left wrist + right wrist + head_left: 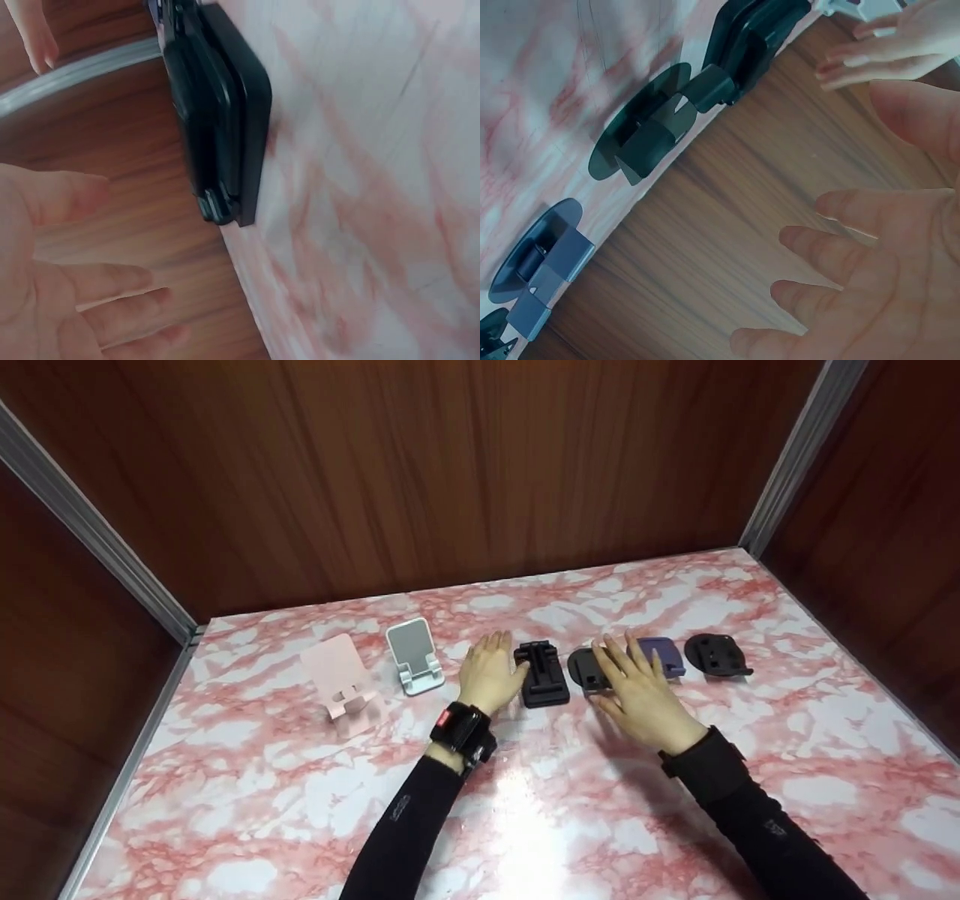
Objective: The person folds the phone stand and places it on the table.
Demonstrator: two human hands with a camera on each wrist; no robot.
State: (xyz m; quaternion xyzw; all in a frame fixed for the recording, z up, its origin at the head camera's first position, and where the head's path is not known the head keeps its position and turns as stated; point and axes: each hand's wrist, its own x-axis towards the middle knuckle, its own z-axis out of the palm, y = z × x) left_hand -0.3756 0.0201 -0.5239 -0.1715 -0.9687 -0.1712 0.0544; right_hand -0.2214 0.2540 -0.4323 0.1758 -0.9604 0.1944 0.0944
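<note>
My left hand (491, 675), fingers extended, is just left of a folded black phone stand (546, 675). In the left wrist view that stand (217, 112) lies flat, apart from the palm (45, 277). Over the table hovers my right hand (643, 701), its fingers spread. Behind those fingers, a dark round-based phone stand (589, 671) and a purple phone stand (660, 654) are partly hidden in the head view. The right wrist view shows the dark stand (641, 127) and the bluish-purple one (555, 255) untouched. Neither hand holds anything.
Left of the hands are a white phone stand with a grey face (412, 649) and a pink phone stand (341, 675). A black round-based stand (716, 655) ends the row at right. Wood-grain panels (450, 472) enclose the marbled pink table (300, 810).
</note>
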